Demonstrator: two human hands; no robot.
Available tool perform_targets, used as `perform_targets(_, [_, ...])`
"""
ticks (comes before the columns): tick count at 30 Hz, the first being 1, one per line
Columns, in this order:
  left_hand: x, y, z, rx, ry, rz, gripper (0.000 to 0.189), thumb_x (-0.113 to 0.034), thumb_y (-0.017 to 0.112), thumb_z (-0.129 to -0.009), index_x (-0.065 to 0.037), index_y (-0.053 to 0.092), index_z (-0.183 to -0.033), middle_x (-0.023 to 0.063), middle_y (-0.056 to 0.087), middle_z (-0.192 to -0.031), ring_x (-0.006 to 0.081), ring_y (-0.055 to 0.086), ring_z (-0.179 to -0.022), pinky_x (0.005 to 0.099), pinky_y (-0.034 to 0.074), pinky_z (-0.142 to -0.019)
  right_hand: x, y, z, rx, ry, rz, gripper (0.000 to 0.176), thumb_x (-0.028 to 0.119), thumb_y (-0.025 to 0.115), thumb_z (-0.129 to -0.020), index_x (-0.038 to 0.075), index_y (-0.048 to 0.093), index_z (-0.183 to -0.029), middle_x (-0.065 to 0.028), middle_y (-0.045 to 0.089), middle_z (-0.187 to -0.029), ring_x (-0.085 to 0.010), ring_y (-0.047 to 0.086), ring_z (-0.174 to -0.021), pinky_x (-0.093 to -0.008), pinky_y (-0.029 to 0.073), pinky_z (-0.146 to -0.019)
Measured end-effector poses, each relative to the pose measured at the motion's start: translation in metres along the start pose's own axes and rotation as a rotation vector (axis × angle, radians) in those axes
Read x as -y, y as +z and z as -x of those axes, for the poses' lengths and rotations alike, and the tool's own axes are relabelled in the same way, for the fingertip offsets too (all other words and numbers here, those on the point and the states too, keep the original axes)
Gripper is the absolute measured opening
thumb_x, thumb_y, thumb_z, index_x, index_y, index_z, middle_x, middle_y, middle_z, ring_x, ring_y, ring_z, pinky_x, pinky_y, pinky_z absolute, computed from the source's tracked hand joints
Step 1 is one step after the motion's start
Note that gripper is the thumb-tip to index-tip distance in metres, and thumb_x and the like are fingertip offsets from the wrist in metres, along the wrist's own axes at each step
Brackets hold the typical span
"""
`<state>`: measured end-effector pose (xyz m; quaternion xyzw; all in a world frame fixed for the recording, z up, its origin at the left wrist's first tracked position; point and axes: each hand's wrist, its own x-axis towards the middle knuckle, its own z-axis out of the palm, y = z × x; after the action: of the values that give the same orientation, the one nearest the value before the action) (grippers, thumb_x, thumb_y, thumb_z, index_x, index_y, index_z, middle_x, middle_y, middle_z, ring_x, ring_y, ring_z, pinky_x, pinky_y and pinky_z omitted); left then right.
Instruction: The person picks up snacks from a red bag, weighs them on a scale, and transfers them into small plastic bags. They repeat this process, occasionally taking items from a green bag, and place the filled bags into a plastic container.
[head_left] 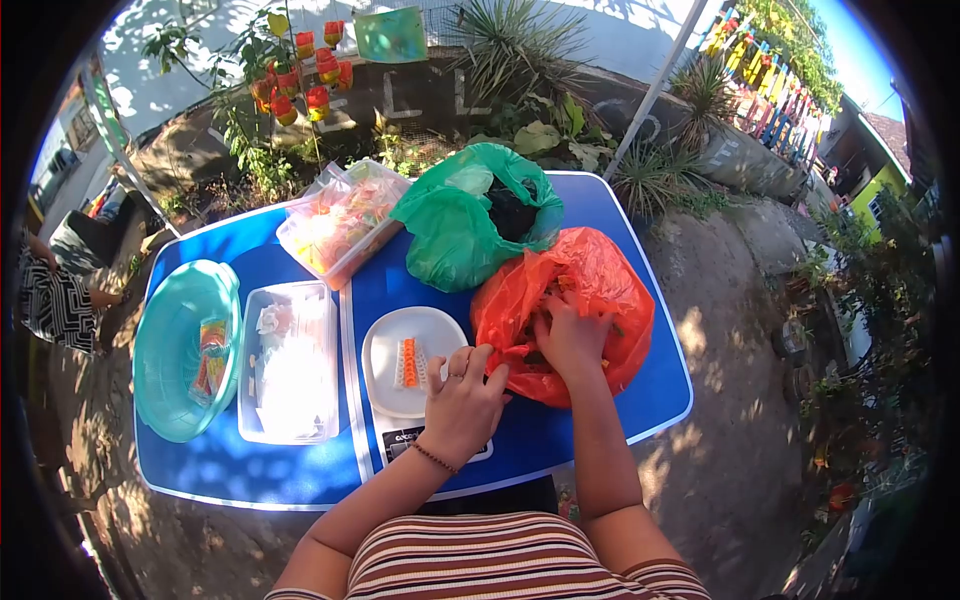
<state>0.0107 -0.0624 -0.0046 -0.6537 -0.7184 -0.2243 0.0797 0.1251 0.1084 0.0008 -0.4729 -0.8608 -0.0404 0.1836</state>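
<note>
A red plastic bag (pixel 625 310) stands open at the right of the blue table. My right hand (pixel 573 335) reaches into its mouth, its fingertips partly hidden among the contents. At the bag's left edge, my left hand (pixel 465 400) has its fingers bent against the red plastic, pinching the rim. Just left of that hand, a white kitchen scale (pixel 385 345) carries an orange strip (pixel 408 362) with a pale ridged piece around it. Behind the red bag sits a green plastic bag (pixel 440 235) with something black in its opening.
A teal basket (pixel 165 340) with small colourful packets is at the far left, beside a white tray (pixel 290 430) of pale sheets. A clear container (pixel 345 270) of wrapped pieces lies at the back. Another person's patterned clothing (pixel 60 300) shows at the left edge.
</note>
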Motion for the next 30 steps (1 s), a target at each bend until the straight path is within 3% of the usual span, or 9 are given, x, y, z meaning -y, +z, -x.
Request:
perform_targets(4, [0.004,0.001,0.003,-0.003,-0.014,0.056,0.045,-0.031,0.082,-0.077,-0.019,0.069,-0.118,0.0044,0.054,-0.130,0.0227,0.047,-0.126,0.0498,0.026,-0.106,-0.004,-0.011,0.002,-0.062,0.069,-0.114,0.020,0.029,0.070,-0.088,0.018,0.075,-0.103,-0.0082,0.072,-0.089,-0.0311,0.069,-0.090,-0.0569,0.041,-0.096])
perform_targets(7, [0.005,-0.004,0.001,0.019,-0.039,0.092,0.049,-0.032,0.082,-0.078,-0.019,0.068,-0.123,0.0057,0.054,-0.132,0.0235,0.047,-0.126,0.0502,0.026,-0.106,-0.016,-0.033,0.003,0.003,0.061,-0.407,0.022,0.026,0.074,-0.087,0.013,0.077,-0.103,-0.0102,0.071,-0.083,-0.0301,0.067,-0.077,-0.0437,0.049,-0.083])
perform_targets(10, [0.006,-0.012,-0.003,-0.001,-0.056,0.178,0.050,-0.032,0.082,-0.079,-0.018,0.067,-0.126,0.0068,0.054,-0.135,0.0247,0.049,-0.125,0.0500,0.027,-0.105,-0.013,-0.065,0.011,0.095,0.116,-0.619,0.020,0.020,0.078,-0.086,0.006,0.077,-0.101,-0.0117,0.068,-0.081,-0.0244,0.064,-0.070,-0.0322,0.049,-0.067])
perform_targets(16, [0.030,-0.037,0.013,-0.114,-0.163,0.313,0.047,-0.031,0.080,-0.082,-0.018,0.067,-0.125,0.0070,0.055,-0.137,0.0259,0.053,-0.121,0.0474,0.028,-0.103,0.006,-0.079,0.028,0.093,0.077,-1.162,0.015,0.004,0.077,-0.086,-0.001,0.075,-0.100,-0.0057,0.063,-0.081,-0.0102,0.059,-0.072,-0.0244,0.047,-0.066])
perform_targets(19, [0.046,-0.057,0.028,-0.147,-0.262,0.266,0.041,-0.028,0.078,-0.083,-0.018,0.068,-0.122,0.0048,0.058,-0.134,0.0245,0.054,-0.120,0.0465,0.028,-0.103,0.040,-0.077,0.038,0.215,-0.052,-1.286,0.014,0.000,0.076,-0.086,-0.002,0.073,-0.100,-0.0044,0.063,-0.085,-0.0100,0.063,-0.074,-0.0241,0.050,-0.067])
perform_targets(22, [0.065,-0.063,0.048,-0.161,-0.343,0.198,0.040,-0.027,0.077,-0.084,-0.018,0.069,-0.122,0.0045,0.059,-0.132,0.0233,0.054,-0.119,0.0458,0.029,-0.103,0.083,-0.081,0.045,0.315,-0.160,-1.213,0.014,-0.002,0.075,-0.087,-0.006,0.070,-0.099,-0.0061,0.067,-0.088,-0.0095,0.067,-0.082,-0.0228,0.053,-0.069])
perform_targets(23, [0.067,-0.068,0.053,-0.130,-0.394,0.195,0.039,-0.026,0.077,-0.084,-0.016,0.069,-0.121,0.0040,0.060,-0.130,0.0232,0.053,-0.119,0.0460,0.030,-0.103,0.094,-0.076,0.047,0.298,-0.259,-1.137,0.017,-0.001,0.075,-0.086,-0.007,0.070,-0.102,-0.0117,0.070,-0.090,-0.0136,0.069,-0.074,-0.0267,0.055,-0.063])
perform_targets(27, [0.075,-0.073,0.075,-0.128,-0.460,0.187,0.037,-0.026,0.077,-0.086,-0.016,0.069,-0.121,0.0053,0.062,-0.127,0.0249,0.055,-0.118,0.0469,0.032,-0.103,0.124,-0.027,0.053,0.255,-0.250,-0.881,0.020,0.003,0.075,-0.085,-0.007,0.070,-0.102,-0.0198,0.072,-0.087,-0.0263,0.074,-0.074,-0.0339,0.058,-0.067])
perform_targets(30, [0.076,-0.075,0.084,-0.127,-0.477,0.188,0.036,-0.026,0.076,-0.086,-0.015,0.070,-0.120,0.0048,0.062,-0.127,0.0249,0.055,-0.117,0.0473,0.033,-0.103,0.132,-0.002,0.049,0.188,-0.226,-0.775,0.019,0.002,0.074,-0.085,-0.008,0.069,-0.100,-0.0197,0.071,-0.085,-0.0273,0.073,-0.074,-0.0349,0.058,-0.067])
